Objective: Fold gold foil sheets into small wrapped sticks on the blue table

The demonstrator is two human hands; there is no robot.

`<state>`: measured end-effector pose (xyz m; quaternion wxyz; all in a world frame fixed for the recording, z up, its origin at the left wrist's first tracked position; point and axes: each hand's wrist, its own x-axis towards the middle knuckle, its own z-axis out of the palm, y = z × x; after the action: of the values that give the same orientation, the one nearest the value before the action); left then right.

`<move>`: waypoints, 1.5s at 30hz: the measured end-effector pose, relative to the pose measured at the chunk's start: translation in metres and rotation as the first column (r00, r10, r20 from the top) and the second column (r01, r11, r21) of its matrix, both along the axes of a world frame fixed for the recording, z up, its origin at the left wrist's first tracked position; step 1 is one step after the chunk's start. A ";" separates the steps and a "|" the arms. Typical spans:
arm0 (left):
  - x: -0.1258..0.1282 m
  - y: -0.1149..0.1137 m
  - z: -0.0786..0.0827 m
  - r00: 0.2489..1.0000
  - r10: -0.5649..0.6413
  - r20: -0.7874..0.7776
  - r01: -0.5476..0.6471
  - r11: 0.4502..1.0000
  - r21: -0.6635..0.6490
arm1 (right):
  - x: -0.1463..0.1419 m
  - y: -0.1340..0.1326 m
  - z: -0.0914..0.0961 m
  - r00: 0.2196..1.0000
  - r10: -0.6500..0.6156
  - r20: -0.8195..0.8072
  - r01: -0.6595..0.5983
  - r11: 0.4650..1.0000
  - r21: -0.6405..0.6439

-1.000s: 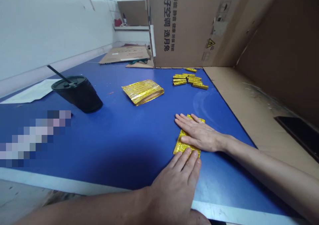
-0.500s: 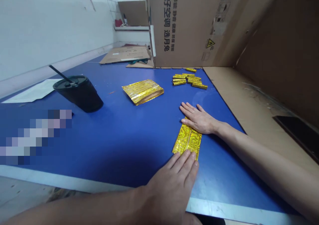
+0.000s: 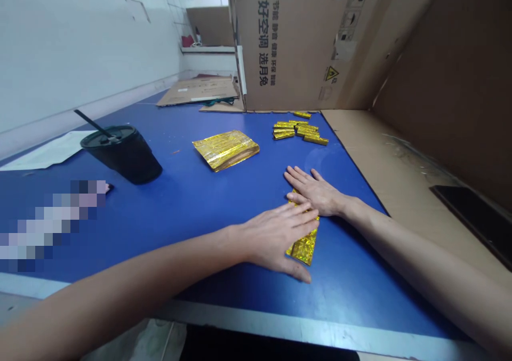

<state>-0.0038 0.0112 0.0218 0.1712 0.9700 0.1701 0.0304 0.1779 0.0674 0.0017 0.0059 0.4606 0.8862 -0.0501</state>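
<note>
A folded sheet of shiny gold foil paper (image 3: 307, 246) lies on the blue table, partly covered by both hands. My left hand (image 3: 276, 235) rests flat across its middle, fingers stretched out and thumb spread toward the near edge. Beyond it, my right hand (image 3: 318, 193) presses flat on the sheet's far end with fingers spread. The fingertips of my left hand reach close to my right hand. Farther off sits a stack of gold foil sheets (image 3: 227, 150). Several narrow folded gold strips (image 3: 301, 129) are piled at the back right.
A black cup (image 3: 124, 153) with a straw stands at the left, near a white paper (image 3: 52, 150). A blurred-out object (image 3: 56, 225) lies in front of it. Large cardboard (image 3: 296, 46) walls the back, with flattened cardboard (image 3: 196, 90) at the far left. A dark flat object (image 3: 472, 222) lies right.
My left hand has moved forward from the near end of the gold sheet to its middle and turned sideways. The sheet's near part now looks folded over. My right hand stays on the far end.
</note>
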 end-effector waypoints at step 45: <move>0.013 -0.048 -0.011 0.987 0.160 0.006 -0.159 0.985 -0.064 | -0.041 -0.020 0.004 0.958 0.185 -0.220 -0.209 0.973 -0.094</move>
<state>0.0090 -0.0372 0.0110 0.1998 0.9471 0.2471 0.0441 0.1366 0.0474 0.0061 -0.0560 0.3610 0.9189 -0.1490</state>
